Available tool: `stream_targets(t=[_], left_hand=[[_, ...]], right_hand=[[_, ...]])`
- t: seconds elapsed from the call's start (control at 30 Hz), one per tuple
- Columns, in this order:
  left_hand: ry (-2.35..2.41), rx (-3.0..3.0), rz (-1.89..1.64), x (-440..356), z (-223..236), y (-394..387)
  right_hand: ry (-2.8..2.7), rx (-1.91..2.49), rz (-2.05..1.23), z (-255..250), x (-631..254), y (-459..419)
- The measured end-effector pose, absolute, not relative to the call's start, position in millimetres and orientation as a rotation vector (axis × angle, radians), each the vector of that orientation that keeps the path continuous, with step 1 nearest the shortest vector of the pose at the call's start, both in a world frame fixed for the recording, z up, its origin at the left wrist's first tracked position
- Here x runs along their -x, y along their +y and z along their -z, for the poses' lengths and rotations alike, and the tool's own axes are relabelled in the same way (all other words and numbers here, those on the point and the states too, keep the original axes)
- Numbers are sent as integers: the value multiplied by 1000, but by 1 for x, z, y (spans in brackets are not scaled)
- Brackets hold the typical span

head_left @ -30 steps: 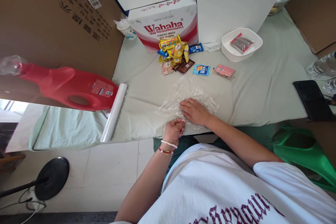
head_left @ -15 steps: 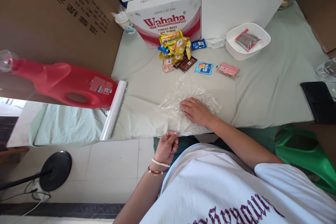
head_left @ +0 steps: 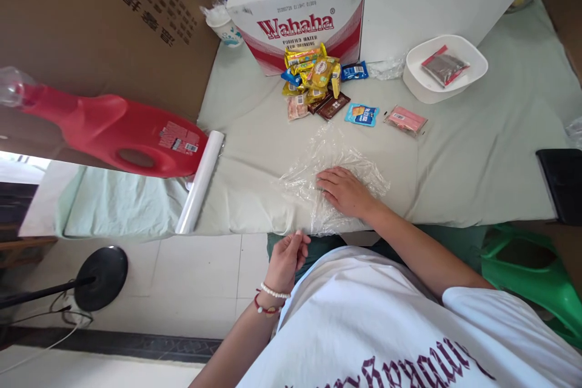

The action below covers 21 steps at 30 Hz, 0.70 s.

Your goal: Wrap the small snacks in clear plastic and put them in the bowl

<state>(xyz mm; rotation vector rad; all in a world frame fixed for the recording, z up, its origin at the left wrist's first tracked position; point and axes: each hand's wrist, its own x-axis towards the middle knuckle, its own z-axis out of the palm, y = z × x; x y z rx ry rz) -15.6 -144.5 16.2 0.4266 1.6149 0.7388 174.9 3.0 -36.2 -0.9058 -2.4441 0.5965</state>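
A sheet of clear plastic film (head_left: 302, 179) lies crumpled on the cloth near the table's front edge. My right hand (head_left: 348, 193) rests flat on top of it, fingers stretched out to the left. At the front edge, my left hand (head_left: 287, 257) has its thumb and fingers pinched together at the film's near corner; the film between the fingertips is barely visible. Beyond the film lie a light-blue snack packet (head_left: 362, 115), a pink packet (head_left: 406, 120) and a heap of yellow-wrapped snacks (head_left: 321, 71).
A white plastic tub (head_left: 422, 85) holds a red-edged packet (head_left: 443, 66). Behind the snacks stands a Wahaha carton (head_left: 295, 18). To the left are a white roll (head_left: 200, 182) and a red bottle (head_left: 131, 136). A black phone (head_left: 564, 185) lies at the right edge.
The view has shifted slightly, so the table things appear a little to the right and higher. My right hand stays flat on the film, and my left hand remains pinched at the edge.
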Motion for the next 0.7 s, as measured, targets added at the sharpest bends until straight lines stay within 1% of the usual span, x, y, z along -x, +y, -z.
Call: stream_targets(t=[0.1, 0.27, 0.6, 0.7], left_hand=[[1651, -447, -856, 11, -16, -117], [1637, -418, -871, 8, -6, -81], [1711, -454, -907, 44, -10, -103], [1791, -706, -818, 28, -10, -98]], right_hand=[[-2448, 907, -612, 37, -175, 3], [-2450, 925, -613, 37, -175, 3], [-2450, 937, -632, 37, -176, 3], [-2464, 946, -626, 38, -176, 4]])
